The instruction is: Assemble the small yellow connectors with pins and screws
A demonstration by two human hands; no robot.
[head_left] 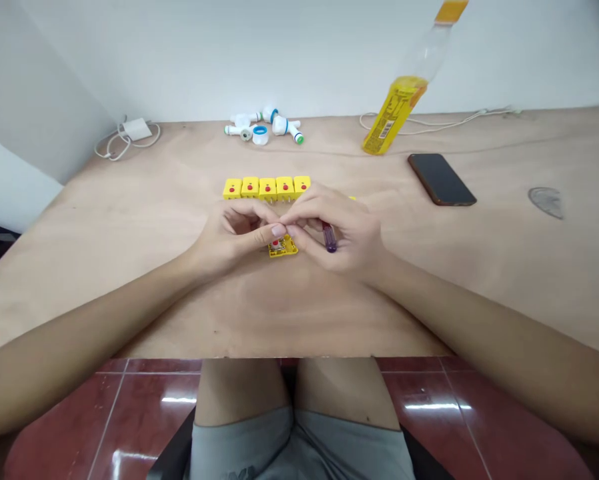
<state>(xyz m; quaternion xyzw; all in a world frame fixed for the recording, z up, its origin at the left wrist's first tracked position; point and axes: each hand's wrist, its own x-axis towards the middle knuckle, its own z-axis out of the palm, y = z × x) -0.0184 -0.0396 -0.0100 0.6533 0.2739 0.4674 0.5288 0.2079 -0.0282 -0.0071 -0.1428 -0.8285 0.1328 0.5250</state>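
My left hand (232, 235) and my right hand (342, 230) meet over the middle of the wooden table (129, 267). Between their fingertips lies a small open yellow part (282, 247) with a red and white inside, flat on the table. My left thumb and fingers pinch at its top edge. My right hand is closed round a small purple-handled screwdriver (329, 237), whose handle end sticks out toward me, and its fingers also touch the yellow part. Just behind the hands stands a row of several yellow blocks (267, 187), each with a red dot.
White plastic fittings (264, 125) with blue and green rings lie at the back. A tilted bottle of yellow drink (402, 93), a dark phone (441, 179), a white charger with cable (132, 131) and a grey patch (546, 200) are also on the table. Red floor tiles lie below.
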